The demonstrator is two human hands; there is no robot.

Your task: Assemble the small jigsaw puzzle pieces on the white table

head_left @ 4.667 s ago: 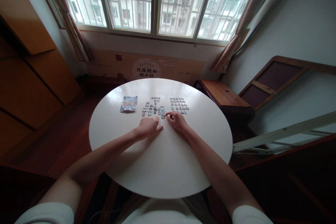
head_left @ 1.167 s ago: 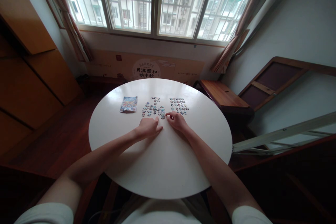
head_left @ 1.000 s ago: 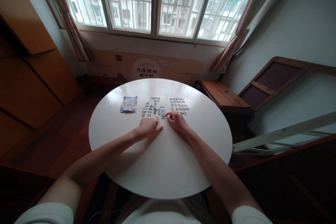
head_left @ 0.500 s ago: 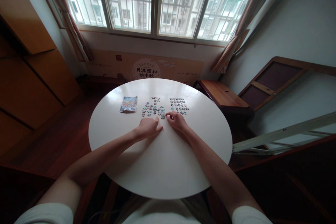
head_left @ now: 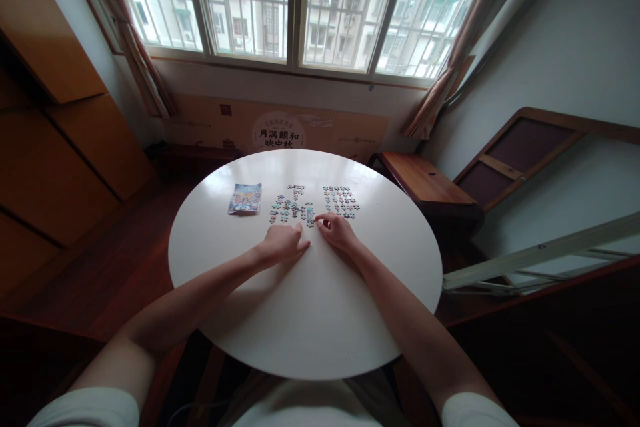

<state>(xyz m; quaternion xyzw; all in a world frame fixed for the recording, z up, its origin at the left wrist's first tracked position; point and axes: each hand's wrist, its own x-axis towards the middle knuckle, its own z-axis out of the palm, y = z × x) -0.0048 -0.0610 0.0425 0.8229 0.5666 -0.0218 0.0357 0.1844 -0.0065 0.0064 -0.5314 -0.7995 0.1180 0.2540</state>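
Note:
Small jigsaw puzzle pieces (head_left: pixel 289 208) lie in a loose cluster at the middle of the white round table. More puzzle pieces (head_left: pixel 339 192) are set out in rows on the right. My left hand (head_left: pixel 284 243) rests at the near edge of the cluster, its thumb spread away from the index finger and nothing visible in its grasp. Across from it, my right hand (head_left: pixel 336 230) pinches a puzzle piece with thumb and forefinger, beside a small joined strip (head_left: pixel 310 215) of pieces. The pinched piece is mostly covered by the fingertips.
The round table (head_left: pixel 305 320) carries a printed picture sheet (head_left: pixel 245 199) left of the pieces. A wooden bench (head_left: pixel 425 177) stands beyond its right edge, and a folded frame (head_left: pixel 540 253) leans at the right. Cabinets (head_left: pixel 65 160) line the left side, with barred windows ahead.

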